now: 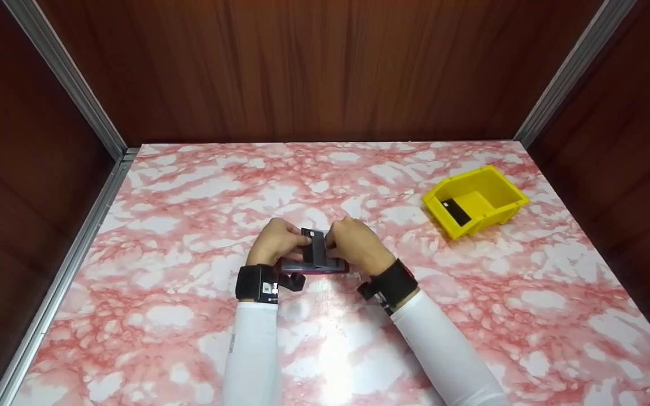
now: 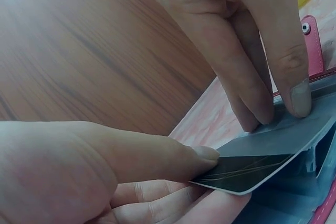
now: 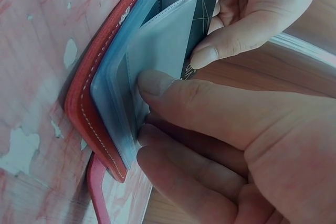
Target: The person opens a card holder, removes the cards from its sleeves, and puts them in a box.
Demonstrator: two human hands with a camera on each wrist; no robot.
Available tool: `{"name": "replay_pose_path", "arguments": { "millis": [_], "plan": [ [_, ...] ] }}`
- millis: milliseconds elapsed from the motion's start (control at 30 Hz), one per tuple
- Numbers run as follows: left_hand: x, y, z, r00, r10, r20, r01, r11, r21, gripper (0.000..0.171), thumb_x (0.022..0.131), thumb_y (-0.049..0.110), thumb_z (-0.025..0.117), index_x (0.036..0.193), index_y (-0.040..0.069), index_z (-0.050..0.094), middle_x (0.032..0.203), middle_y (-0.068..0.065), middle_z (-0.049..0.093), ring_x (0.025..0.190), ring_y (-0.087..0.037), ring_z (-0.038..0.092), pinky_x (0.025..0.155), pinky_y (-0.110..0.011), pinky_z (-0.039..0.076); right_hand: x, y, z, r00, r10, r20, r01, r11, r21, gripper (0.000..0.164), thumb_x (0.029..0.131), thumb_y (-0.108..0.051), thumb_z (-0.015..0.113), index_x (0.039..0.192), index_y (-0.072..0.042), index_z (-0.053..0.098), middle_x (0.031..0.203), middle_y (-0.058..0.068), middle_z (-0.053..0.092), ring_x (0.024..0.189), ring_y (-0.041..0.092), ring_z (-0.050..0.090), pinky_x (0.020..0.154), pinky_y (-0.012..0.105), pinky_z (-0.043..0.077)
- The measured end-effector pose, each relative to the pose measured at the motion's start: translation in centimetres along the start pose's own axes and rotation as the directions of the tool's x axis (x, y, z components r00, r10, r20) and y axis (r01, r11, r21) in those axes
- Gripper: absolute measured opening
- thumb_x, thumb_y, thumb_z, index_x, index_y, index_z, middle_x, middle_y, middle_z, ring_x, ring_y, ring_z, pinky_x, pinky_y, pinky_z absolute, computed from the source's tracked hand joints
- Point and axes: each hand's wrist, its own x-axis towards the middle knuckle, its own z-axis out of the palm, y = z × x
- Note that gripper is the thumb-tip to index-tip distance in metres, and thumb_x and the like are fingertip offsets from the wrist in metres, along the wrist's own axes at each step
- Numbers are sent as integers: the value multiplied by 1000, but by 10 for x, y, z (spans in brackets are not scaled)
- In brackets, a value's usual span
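Note:
My left hand [image 1: 280,241] pinches the outer end of a black card [image 3: 203,19] between thumb and fingers. The rest of the card lies inside a clear plastic sleeve [image 3: 164,38] of a card holder [image 3: 86,106] with a red stitched cover. My right hand [image 1: 359,243] pinches that sleeve between thumb and fingers, beside the left hand. The holder lies open on the table under both hands, which cover much of it in the head view. A pink snap strap [image 2: 314,45] sticks out from its edge.
A yellow bin [image 1: 500,213] stands at the right on the red-and-white marbled table [image 1: 189,332]. Inside the bin lies another black card [image 1: 456,213]. Brown wood-grain panels [image 1: 313,67] enclose the back and both sides.

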Motion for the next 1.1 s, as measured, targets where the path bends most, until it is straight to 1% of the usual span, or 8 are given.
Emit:
{"name": "replay_pose_path", "arguments": {
  "millis": [100,267,533,633,700,767,867,1100],
  "plan": [
    [-1,0,-1,1000,1,-5,-1,1000,7,24,94,0,78,113,-12,71,101,-16,75,58,-9,71,56,-20,63,0,0,0,1000,-10,-4,10,1000,0,17,83,-7,87,69,-11,79,66,-1,67,61,12,48,57,28,43],
    [-1,1,-2,1000,-1,-11,2,1000,18,26,94,1,79,115,-11,71,107,-20,77,57,-9,71,56,-20,63,-1,0,0,1000,-13,-13,13,1000,-3,16,83,-9,88,69,-12,79,67,1,68,62,12,49,58,30,45],
    [-2,3,-6,1000,-13,-23,14,998,59,26,94,4,81,115,-8,71,118,-22,75,58,-10,71,57,-20,63,0,2,1,1000,-6,-15,6,1000,-10,15,82,-6,86,71,-12,78,68,2,68,63,14,50,58,30,45],
    [-2,3,-7,999,-21,-28,23,997,76,28,94,6,82,116,-7,70,122,-23,73,58,-9,70,58,-19,62,0,2,1,1000,-4,-14,4,1000,-6,14,81,-5,85,70,-11,78,67,1,66,63,14,50,58,29,45],
    [-3,4,-8,999,-24,-34,26,997,77,29,93,6,82,116,-6,70,121,-22,73,58,-10,71,58,-19,62,0,2,1,1000,-17,-18,16,1000,-8,14,80,-4,86,70,-11,78,65,-2,62,63,13,49,57,29,43],
    [-3,3,-10,999,-26,-39,28,997,68,30,93,6,83,116,-7,69,121,-21,73,59,-10,71,58,-19,62,0,2,1,999,-30,-25,30,999,-14,14,79,-4,87,69,-10,78,63,-4,58,62,13,47,57,29,41],
    [-3,3,-11,999,-29,-45,31,999,43,30,92,4,83,117,-8,69,120,-22,72,58,-10,70,57,-20,62,-1,2,1,998,-49,-34,48,999,-23,16,78,-5,88,67,-10,77,62,-5,55,62,13,46,55,30,41],
    [-4,3,-13,997,-59,-55,61,998,34,33,93,3,82,119,-7,67,124,-22,69,59,-12,70,57,-20,62,0,3,2,998,-52,-38,50,998,-35,17,77,-7,89,67,-11,77,64,1,66,61,12,49,56,32,45]
  ]
}}
